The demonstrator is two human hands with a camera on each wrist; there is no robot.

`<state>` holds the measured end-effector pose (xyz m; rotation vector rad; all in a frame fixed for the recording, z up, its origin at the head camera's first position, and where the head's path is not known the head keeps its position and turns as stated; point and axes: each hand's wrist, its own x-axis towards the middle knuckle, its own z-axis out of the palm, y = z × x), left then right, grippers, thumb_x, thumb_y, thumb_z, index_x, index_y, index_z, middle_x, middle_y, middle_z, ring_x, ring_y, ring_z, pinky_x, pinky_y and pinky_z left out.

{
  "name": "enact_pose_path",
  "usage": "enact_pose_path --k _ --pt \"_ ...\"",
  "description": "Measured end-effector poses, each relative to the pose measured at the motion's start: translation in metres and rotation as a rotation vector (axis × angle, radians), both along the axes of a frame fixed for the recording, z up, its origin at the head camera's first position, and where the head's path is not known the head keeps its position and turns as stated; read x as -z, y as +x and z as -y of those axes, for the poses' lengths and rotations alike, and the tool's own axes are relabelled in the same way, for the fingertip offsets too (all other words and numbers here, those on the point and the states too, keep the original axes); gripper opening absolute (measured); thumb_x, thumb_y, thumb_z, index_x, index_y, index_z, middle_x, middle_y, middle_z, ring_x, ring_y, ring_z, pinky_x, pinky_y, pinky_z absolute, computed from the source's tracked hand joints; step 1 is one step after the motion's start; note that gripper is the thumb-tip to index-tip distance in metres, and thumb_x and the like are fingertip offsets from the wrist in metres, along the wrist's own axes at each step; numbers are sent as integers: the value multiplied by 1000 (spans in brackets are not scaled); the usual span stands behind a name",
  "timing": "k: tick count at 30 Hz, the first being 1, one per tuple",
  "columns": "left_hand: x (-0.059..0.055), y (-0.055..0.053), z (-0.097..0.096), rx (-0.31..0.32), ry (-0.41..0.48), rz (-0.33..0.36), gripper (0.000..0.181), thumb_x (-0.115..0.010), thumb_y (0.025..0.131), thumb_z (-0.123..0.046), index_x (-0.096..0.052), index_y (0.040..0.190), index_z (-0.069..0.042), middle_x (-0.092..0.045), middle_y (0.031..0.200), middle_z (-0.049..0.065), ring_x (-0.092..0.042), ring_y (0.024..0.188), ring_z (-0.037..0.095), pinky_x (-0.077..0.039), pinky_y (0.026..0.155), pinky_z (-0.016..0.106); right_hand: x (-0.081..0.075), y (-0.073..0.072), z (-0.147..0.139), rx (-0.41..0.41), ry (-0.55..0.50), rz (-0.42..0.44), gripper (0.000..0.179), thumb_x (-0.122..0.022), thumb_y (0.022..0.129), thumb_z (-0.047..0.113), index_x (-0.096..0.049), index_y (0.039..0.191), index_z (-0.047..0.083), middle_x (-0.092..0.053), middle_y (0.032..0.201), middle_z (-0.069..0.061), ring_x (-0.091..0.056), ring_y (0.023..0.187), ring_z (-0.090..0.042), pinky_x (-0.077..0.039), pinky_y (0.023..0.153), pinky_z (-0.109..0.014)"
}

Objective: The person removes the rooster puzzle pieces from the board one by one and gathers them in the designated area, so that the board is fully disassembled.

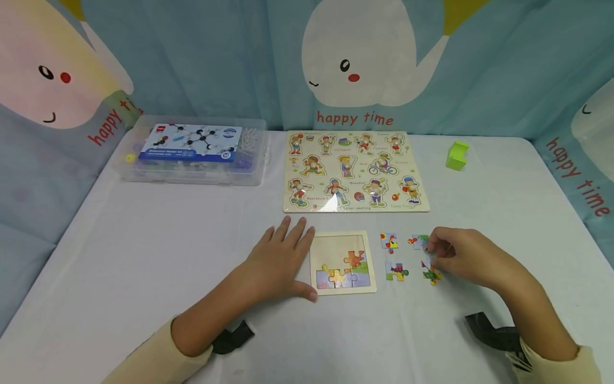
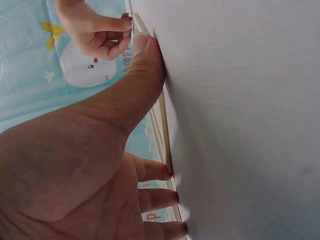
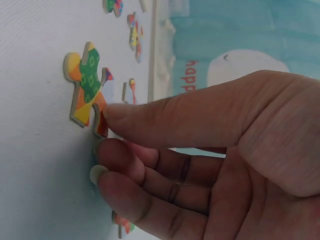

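Note:
My left hand [image 1: 280, 261] lies spread along the left side of a small wooden puzzle tray [image 1: 314, 266], its thumb at the near corner. Some joined pieces fill the tray's near and right parts. My right hand [image 1: 472, 256] has its fingers bent over the loose pieces right of the tray. In the right wrist view the thumb and a fingertip pinch the edge of a green-and-orange puzzle piece [image 3: 89, 82]. A red-and-blue piece [image 1: 419, 241] lies by the fingertips. Two other loose pieces, a chicken piece [image 1: 389, 241] and a castle-like piece [image 1: 396, 271], lie nearer the tray.
Behind the tray lies a larger wooden board [image 1: 355, 192] with sports figures. A clear plastic box [image 1: 192, 176] with a molecule-model label stands at the back left. Bright green blocks [image 1: 457, 156] sit at the back right. A blue curtain [image 1: 230, 64] hangs behind the table.

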<state>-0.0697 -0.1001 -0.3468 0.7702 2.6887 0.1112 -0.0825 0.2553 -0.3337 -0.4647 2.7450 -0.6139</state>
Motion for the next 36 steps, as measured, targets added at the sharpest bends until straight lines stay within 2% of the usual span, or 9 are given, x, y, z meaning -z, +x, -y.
enact_pose_path --k 5,8,13,21,27,36 --pt "-1 0 0 -4 4 3 120 -77 69 -71 -31 157 -4 -21 163 19 -16 148 46 -25 112 63 -2 1 1 46 77 -8 14 -78 82 6 -66 82 13 -56 73 5 -50 70 -16 -42 60 -33" --pt "-1 0 0 -4 3 4 120 -77 69 -72 -32 157 -4 -21 163 19 -16 148 46 -25 112 62 -3 2 1 66 119 44 13 -78 83 12 -66 80 12 -54 70 4 -48 68 -17 -39 58 -34" --pt "-1 0 0 -7 -3 4 121 -77 68 -72 -31 157 -4 -21 163 19 -16 148 46 -25 112 62 -3 3 5 39 87 104 10 -78 83 12 -70 87 10 -59 73 6 -52 70 -15 -44 62 -34" --pt "-1 0 1 -2 -1 5 121 -76 69 -73 -31 157 -4 -21 163 19 -16 148 47 -25 112 63 -5 6 9 23 70 63 10 -78 82 10 -70 89 12 -56 72 6 -50 69 -14 -42 60 -32" --pt "-1 0 1 0 -4 5 121 -75 69 -74 -30 157 -4 -20 163 20 -15 148 47 -25 112 62 -11 5 19 -21 40 -10 12 -80 82 8 -71 89 12 -54 73 6 -49 70 -14 -43 60 -31" --pt "-1 0 0 -11 -1 12 121 -77 69 -72 -30 157 -4 -19 164 19 -14 148 46 -24 113 62 -14 2 67 -150 -15 -21 19 -84 81 17 -71 94 12 -53 77 7 -49 73 -13 -43 63 -30"
